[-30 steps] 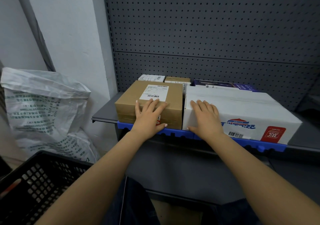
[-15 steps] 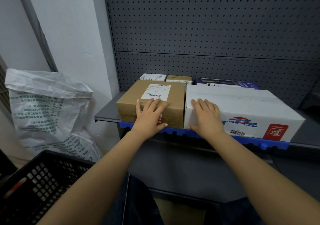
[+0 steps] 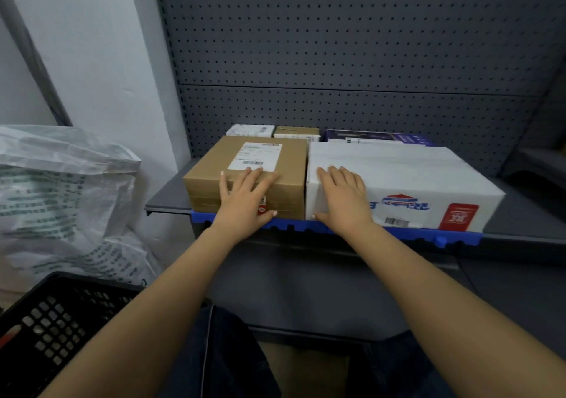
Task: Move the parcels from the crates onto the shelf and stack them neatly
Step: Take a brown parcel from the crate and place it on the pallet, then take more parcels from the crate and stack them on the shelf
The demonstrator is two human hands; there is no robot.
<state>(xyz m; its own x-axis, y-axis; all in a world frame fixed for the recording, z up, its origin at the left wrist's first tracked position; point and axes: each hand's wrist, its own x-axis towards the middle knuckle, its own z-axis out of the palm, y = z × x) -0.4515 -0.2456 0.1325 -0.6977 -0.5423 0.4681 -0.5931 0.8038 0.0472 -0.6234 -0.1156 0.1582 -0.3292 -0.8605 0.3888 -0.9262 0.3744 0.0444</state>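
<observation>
A brown cardboard parcel (image 3: pixel 214 171) with a white label lies on a grey shelf (image 3: pixel 167 195), on top of a blue plastic base (image 3: pixel 398 235). My left hand (image 3: pixel 245 198) presses flat against its front top edge, fingers spread. Beside it on the right lies a long white parcel (image 3: pixel 413 174) with blue and red printing. My right hand (image 3: pixel 343 198) rests flat on its left front corner. Behind them stand a small white box (image 3: pixel 249 129), a small brown box (image 3: pixel 295 131) and a dark blue box (image 3: pixel 379 137).
A black plastic crate (image 3: pixel 61 321) stands at the lower left. A large white woven sack (image 3: pixel 61 201) leans on the white wall. A grey pegboard (image 3: pixel 352 45) backs the shelf. Bare shelf surface shows to the right of the white parcel.
The view has shifted slightly and both parcels sit a little further back on the shelf. Both hands stay flat on the same parcels.
</observation>
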